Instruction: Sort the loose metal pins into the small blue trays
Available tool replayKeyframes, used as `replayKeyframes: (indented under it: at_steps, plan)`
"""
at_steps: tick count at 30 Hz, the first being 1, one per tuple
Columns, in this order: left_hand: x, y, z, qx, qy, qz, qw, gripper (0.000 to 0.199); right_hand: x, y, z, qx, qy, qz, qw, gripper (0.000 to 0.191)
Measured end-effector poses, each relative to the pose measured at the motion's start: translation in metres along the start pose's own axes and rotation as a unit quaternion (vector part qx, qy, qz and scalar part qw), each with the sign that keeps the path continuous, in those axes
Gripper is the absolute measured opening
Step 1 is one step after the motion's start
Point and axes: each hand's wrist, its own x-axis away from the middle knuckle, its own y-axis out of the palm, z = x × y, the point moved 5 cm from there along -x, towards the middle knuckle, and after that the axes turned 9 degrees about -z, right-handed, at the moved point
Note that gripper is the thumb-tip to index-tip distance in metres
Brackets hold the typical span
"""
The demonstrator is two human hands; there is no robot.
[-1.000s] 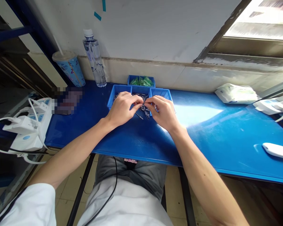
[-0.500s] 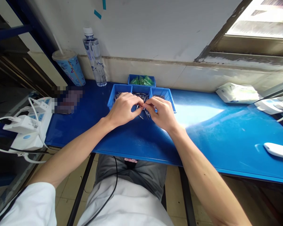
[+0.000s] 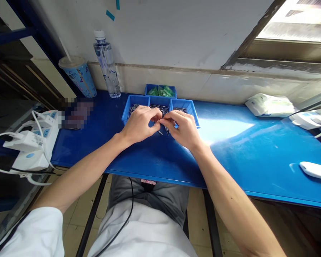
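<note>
At a blue-topped bench (image 3: 238,153) set against a white wall (image 3: 160,35), the person is working with both bare hands over a cluster of blue plastic bins (image 3: 128,110). The left hand (image 3: 140,125) is curving over the left bin, and the right hand (image 3: 180,130) is curving over the front of the right bin. Both hands are closing in toward the middle, with the fingertips of each nearly meeting above the central bin. Small metal pins (image 3: 156,107) are lying heaped in the bins, and one loose pin (image 3: 159,132) is showing just below the fingers. Grip: the hands are together and the fingers are curled, but they are hiding the contact, so whether either hand is clamping a pin cannot be told.

Behind the row, a fourth blue bin (image 3: 160,85) is holding green plastic pieces (image 3: 160,91). Further left, a water bottle (image 3: 107,64) and a printed cup (image 3: 79,76) are standing by the wall. A power strip (image 3: 33,146) is sitting at the bench's left end, with white cables (image 3: 36,125) trailing from it. To the right, a white package (image 3: 269,106) and a white oblong device (image 3: 315,170) are resting on the bench.
</note>
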Motion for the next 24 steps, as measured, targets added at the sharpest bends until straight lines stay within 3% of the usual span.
replayKeyframes:
  at_steps: [16,24]
  plan:
    - [0.0032,-0.0087,0.002,-0.002,-0.013,0.067,0.998,0.009,-0.0005,0.0012,0.0054,0.023,0.025,-0.004,0.999,0.015]
    - [0.0017,-0.0076,0.0003,0.014,-0.005,0.061,0.998,0.012,-0.0009,-0.0061,0.0008,0.014,0.013,0.031,0.999,0.02]
